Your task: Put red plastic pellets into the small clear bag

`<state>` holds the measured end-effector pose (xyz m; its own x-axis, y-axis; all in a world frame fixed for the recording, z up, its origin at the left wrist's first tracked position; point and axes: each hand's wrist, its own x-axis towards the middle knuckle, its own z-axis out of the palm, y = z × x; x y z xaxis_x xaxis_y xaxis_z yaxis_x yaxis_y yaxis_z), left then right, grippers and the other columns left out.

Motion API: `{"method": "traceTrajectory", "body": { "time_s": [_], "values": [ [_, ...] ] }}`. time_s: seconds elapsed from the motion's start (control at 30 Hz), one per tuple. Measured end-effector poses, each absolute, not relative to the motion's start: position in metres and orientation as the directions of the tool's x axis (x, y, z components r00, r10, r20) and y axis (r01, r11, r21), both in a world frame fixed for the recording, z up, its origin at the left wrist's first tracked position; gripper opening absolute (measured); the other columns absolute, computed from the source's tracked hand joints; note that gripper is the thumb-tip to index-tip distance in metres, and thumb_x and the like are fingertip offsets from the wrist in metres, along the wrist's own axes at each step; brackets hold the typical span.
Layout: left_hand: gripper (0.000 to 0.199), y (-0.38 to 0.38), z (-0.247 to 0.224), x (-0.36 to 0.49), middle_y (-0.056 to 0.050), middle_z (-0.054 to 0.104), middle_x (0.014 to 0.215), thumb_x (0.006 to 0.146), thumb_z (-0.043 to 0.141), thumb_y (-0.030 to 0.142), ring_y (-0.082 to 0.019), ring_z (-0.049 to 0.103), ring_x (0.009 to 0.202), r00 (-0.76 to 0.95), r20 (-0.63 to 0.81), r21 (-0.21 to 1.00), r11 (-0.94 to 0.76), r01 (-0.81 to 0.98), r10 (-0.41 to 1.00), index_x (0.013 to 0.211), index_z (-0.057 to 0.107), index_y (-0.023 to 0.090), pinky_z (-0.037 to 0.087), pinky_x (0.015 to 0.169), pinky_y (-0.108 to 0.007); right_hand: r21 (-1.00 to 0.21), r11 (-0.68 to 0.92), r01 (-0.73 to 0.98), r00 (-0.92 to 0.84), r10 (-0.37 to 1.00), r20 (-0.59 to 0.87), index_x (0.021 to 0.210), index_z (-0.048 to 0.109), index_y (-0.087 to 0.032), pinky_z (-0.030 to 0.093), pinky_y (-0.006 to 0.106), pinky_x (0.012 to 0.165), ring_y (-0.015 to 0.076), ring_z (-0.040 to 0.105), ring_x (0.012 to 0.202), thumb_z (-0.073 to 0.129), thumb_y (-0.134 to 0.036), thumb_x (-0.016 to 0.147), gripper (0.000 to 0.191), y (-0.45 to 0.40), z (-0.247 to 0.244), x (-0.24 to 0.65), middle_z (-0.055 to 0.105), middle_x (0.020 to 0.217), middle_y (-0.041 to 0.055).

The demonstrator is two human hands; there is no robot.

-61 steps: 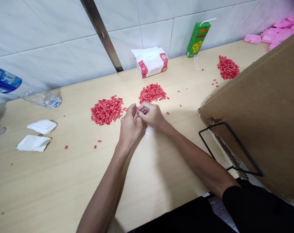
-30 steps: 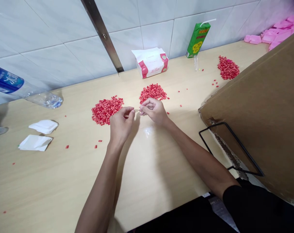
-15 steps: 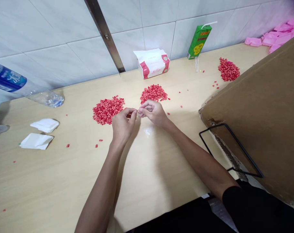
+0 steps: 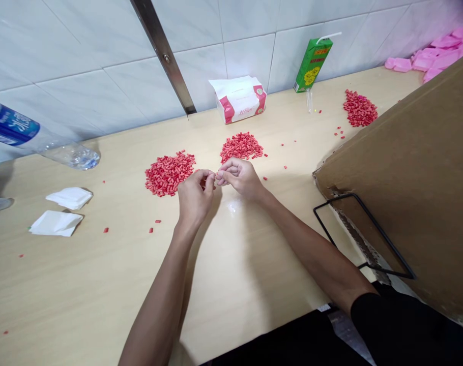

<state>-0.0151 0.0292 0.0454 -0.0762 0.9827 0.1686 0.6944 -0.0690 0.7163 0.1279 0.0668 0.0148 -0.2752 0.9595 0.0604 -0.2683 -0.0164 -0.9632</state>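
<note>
My left hand (image 4: 196, 197) and my right hand (image 4: 242, 178) meet fingertip to fingertip above the table, both closed in a pinch. Whatever sits between their fingertips is too small and too covered to make out; a bit of red shows inside the curl of my left fingers. Just left of and behind my left hand lies a pile of small red cylindrical pieces (image 4: 166, 174). Behind my right hand is a second red pile (image 4: 240, 145), its near edge partly hidden by the fingers.
A tissue pack (image 4: 242, 100) and a green drink carton (image 4: 312, 66) stand by the tiled wall. A third red pile (image 4: 359, 109) lies beyond a large cardboard box (image 4: 399, 178) on the right. Folded tissues (image 4: 56, 222) and a plastic bottle (image 4: 59, 150) are at left. Pink pieces (image 4: 437, 58) sit far right.
My hands have drawn slightly closer, so the small gap between their fingertips has closed. Everything on the table lies as before; the view has shifted a touch.
</note>
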Motion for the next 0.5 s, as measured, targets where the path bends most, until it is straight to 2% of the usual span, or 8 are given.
{"method": "traceTrajectory", "body": {
  "time_s": [0.5],
  "values": [
    [0.022,0.0284,0.0454,-0.0115,-0.003,0.071,0.077,0.088,0.054,0.031,-0.016,0.067,0.07,-0.079,0.179,0.723,-0.077,0.687,0.981,0.085,0.07,0.017,0.05,0.068,-0.025,-0.968,-0.01,-0.251,-0.257,0.965,0.056,0.077,0.055,-0.016,0.056,0.025,0.064,0.0141,0.069,0.064,0.079,-0.038,0.069,0.033,0.0659,0.0137,0.1252,0.066,0.066,-0.0001]
  ]
}}
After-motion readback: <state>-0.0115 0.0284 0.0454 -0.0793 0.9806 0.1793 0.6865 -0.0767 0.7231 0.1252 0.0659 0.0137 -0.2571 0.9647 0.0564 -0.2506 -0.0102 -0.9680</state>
